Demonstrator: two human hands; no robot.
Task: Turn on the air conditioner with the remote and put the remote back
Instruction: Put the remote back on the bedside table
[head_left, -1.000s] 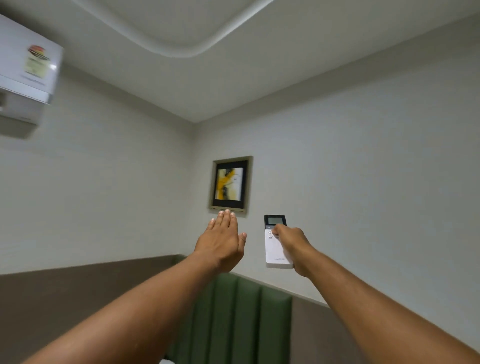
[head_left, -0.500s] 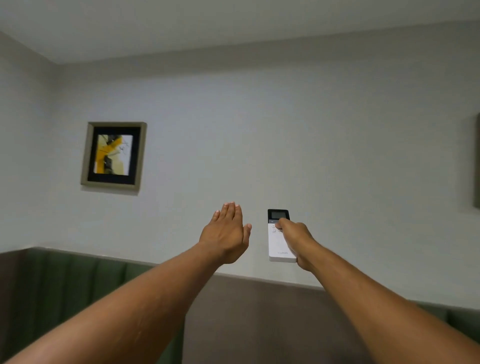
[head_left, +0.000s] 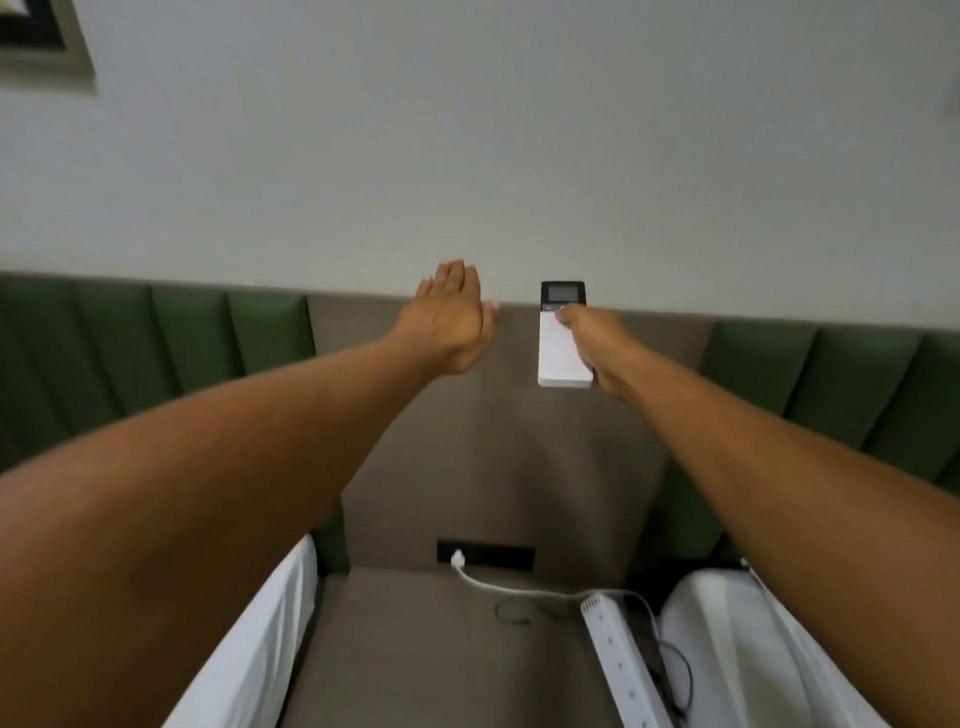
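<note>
My right hand (head_left: 597, 343) holds a white remote (head_left: 558, 353) with a dark screen at its top, upright at arm's length, thumb resting on the buttons just below the screen. My left hand (head_left: 449, 317) is stretched out beside it on the left, flat, fingers straight and together, holding nothing. The two hands are a short gap apart. The air conditioner is out of view.
Below lies a brown bedside surface (head_left: 415, 649) between two white-sheeted beds (head_left: 260, 639). A white power strip (head_left: 618, 654) and a white cable (head_left: 493, 584) plugged into a black wall socket (head_left: 485, 556) lie on it. Green padded headboards (head_left: 156, 348) flank a brown panel; a framed picture (head_left: 41, 41) hangs top left.
The view has swung right and down, away from the air conditioner to the bedside surface. Both hands keep their pose, the remote still in the right hand.
</note>
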